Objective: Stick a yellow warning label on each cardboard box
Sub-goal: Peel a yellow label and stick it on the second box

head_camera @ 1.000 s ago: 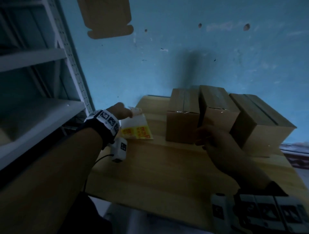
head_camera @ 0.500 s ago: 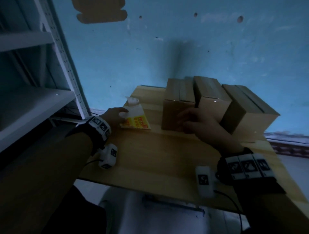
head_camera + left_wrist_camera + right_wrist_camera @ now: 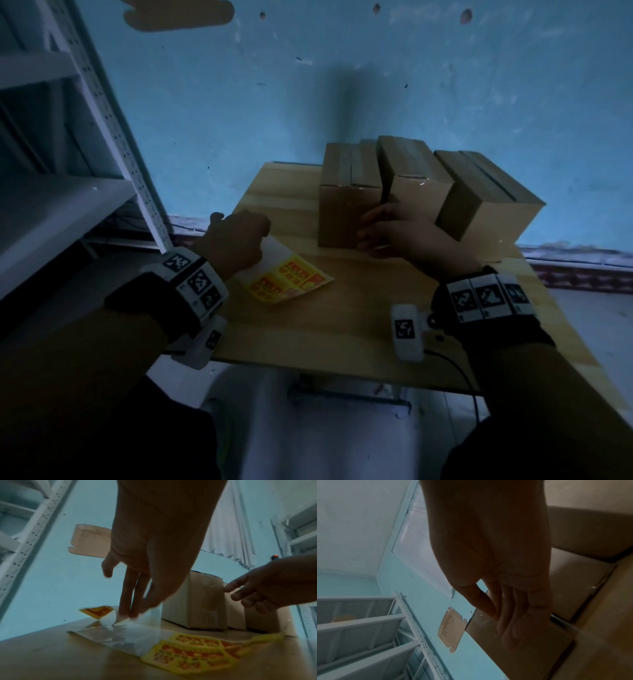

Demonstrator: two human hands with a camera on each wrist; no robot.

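Observation:
Three plain cardboard boxes stand in a row at the back of the wooden table [image 3: 342,325]: left box [image 3: 337,212], middle box [image 3: 418,185], right box [image 3: 489,222]. A label sheet [image 3: 291,281] with yellow warning labels lies flat at the table's left. My left hand [image 3: 239,236] is on the sheet's far end. In the left wrist view my left hand [image 3: 135,613] pinches the edge of a partly peeled yellow label [image 3: 97,612] above the sheet [image 3: 187,654]. My right hand [image 3: 383,229] rests straight fingers [image 3: 505,622] against the front of the left box [image 3: 522,649].
Grey metal shelving [image 3: 68,171] stands close on the left, beside the table's edge. A blue wall [image 3: 342,85] runs right behind the boxes, with a flat cardboard piece [image 3: 178,13] stuck high on it. Bare tabletop lies between the sheet and the near edge.
My left hand has brought the label sheet down from the air onto the table. My right hand has slid left from the middle box to the left box's front.

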